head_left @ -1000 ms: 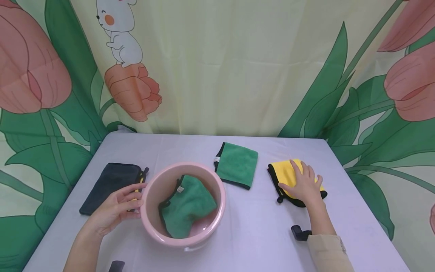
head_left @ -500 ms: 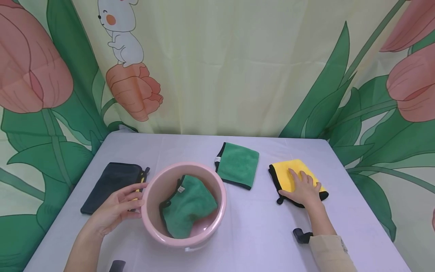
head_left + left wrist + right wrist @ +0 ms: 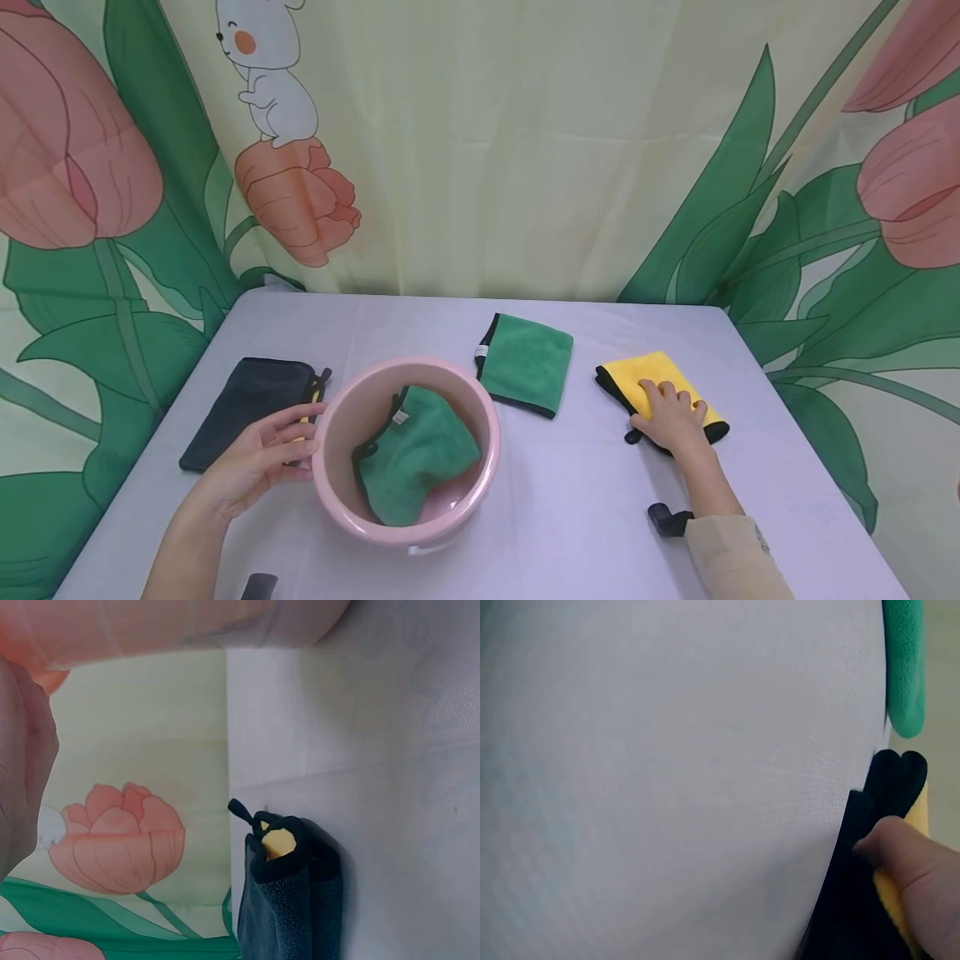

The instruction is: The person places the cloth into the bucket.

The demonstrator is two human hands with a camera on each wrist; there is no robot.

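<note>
Lying folded on the white table (image 3: pixel 570 500), the yellow cloth (image 3: pixel 651 367) is at the person's right side, well apart from the pink bucket (image 3: pixel 492 450). The right hand (image 3: pixel 673 417) covers its near part with the fingers bent, and from the wrist I see the thumb (image 3: pixel 904 851) pressing its dark folded edge, so the cloth seems pinched; the depth of this grip I cannot tell. The left hand (image 3: pixel 258 458) has its fingers slightly bent and a little spread, the tips resting against the bucket's side, not curled around it. In my judgement the cloth is light, soft and plush, neither slippery nor fragile, but its layers may slide or unfold. Therefore it would be better to take all the layers together at the thick folded edge, and not only the upper one.
</note>
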